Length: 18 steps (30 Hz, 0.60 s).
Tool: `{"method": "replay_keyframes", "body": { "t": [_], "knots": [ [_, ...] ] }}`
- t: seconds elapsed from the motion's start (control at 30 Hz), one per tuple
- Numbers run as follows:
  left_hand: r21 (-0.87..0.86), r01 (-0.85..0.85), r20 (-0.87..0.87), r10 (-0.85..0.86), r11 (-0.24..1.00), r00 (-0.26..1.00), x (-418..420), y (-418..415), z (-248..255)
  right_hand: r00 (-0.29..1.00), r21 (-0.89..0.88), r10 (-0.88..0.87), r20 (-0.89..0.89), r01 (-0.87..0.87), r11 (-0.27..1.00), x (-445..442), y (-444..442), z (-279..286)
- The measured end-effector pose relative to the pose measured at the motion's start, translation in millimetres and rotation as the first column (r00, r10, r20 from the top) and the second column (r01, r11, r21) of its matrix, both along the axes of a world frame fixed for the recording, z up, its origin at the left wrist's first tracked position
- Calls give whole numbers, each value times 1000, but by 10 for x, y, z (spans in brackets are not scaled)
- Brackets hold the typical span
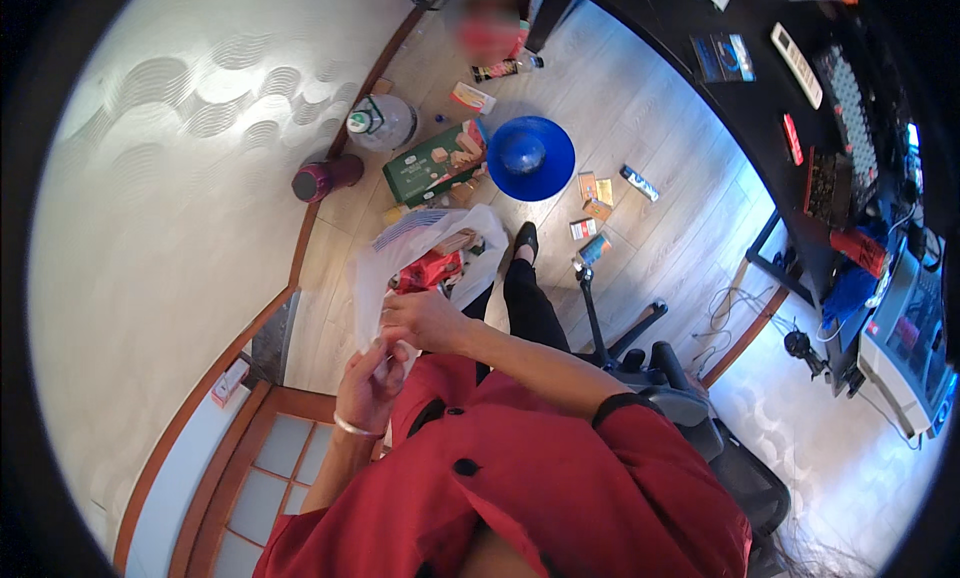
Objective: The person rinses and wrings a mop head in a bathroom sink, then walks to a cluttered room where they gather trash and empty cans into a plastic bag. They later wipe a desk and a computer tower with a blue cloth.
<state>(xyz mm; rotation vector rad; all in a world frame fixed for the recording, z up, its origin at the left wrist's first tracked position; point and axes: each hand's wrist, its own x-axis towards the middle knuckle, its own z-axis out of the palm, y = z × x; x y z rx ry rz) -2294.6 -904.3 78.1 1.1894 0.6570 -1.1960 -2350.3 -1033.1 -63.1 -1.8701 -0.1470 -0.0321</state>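
Note:
A white plastic bag (486, 237) hangs with its mouth spread, packed with red wrappers (431, 270) and other litter. My left hand (375, 375) pinches the near edge of the bag, a silver bangle on its wrist. Right beside it, my right hand (424, 321) has its fingers closed on the same rim, and its fingertips are partly hidden by the plastic. The bag's lower part is out of sight behind its own sides.
Beyond the bag lie a green carton (435, 165), a blue basin (551, 177), a large clear bottle (394, 124) and a purple flask (330, 179). Small boxes (596, 195) and a can (595, 249) are scattered on the floor. An office chair (675, 398) and black desk (757, 120) stand right.

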Motion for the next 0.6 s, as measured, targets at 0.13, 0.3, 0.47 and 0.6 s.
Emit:
{"method": "replay_keyframes", "body": {
  "t": [0.13,0.3,0.47,0.6],
  "knots": [
    [144,115,-42,-110,983,993,-228,75,-205,884,116,-375,-277,419,901,-816,-441,-530],
    [161,150,-114,-132,976,985,-549,-236,-536,358,-305,-733,-579,738,601,-2315,-1549,-2002],
    [122,203,-209,-175,972,962,-805,-554,-1120,131,-702,-841,-526,491,515,-3283,-2487,-2680],
    [145,263,-213,-229,954,950,-990,-595,-1900,73,-720,-862,-502,517,464,-3275,-2676,-3067]
  ]
}}
